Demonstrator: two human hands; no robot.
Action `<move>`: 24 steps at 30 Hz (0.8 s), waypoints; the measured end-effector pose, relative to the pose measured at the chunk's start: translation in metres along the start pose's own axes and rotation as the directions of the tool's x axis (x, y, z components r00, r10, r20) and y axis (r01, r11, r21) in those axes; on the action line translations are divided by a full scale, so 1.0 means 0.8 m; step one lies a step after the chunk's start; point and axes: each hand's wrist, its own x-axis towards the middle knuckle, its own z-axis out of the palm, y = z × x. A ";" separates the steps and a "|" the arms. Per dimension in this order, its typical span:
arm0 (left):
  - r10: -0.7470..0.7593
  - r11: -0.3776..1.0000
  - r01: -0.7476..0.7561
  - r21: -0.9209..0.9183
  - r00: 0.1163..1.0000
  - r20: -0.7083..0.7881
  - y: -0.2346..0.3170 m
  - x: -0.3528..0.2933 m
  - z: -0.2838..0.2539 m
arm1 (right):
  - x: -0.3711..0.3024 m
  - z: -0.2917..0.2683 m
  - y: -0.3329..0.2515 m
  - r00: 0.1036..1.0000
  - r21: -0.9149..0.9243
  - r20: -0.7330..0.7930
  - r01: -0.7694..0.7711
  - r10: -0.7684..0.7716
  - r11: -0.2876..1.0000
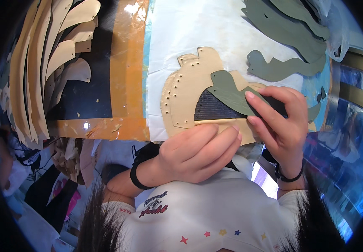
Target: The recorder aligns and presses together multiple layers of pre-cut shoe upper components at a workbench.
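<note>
So, green piece (229, 94) is in the right hand (288, 122), held by fingertips and thumb near its wider end; the 2-holed tip is left uncovered, probably so its position can be seen. It lies slanted over the tan piece (185, 101), partly covering the black ribbed panel (217, 108). Left hand (194, 153) is curled at the tan piece's near edge, likely to stop it sliding; can't tell if it's pinching or just resting. Tan piece sits flat on white sheet (181, 25), holes up, presumably for a clean, visible surface. Spare green pieces (282, 25) lie upper right, tan stack (34, 80) far left: 1 colour per side, apparently for easy sorting.
</note>
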 end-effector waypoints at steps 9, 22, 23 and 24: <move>-0.075 0.996 0.065 0.060 0.981 0.180 0.005 0.021 -0.008 | -0.002 0.004 0.002 1.000 0.059 -0.020 -0.018 0.019 0.998; -0.131 0.987 0.098 0.125 0.948 0.292 0.011 0.035 -0.017 | -0.007 0.010 0.022 0.979 0.009 -0.150 0.140 -0.137 0.990; -0.125 0.985 0.082 0.151 0.946 0.300 0.011 0.036 -0.016 | -0.008 0.008 0.028 0.979 0.008 -0.152 0.135 -0.132 0.991; -0.119 0.982 0.066 0.177 0.944 0.308 0.011 0.036 -0.016 | -0.010 0.005 0.035 0.980 0.005 -0.131 0.150 -0.148 0.989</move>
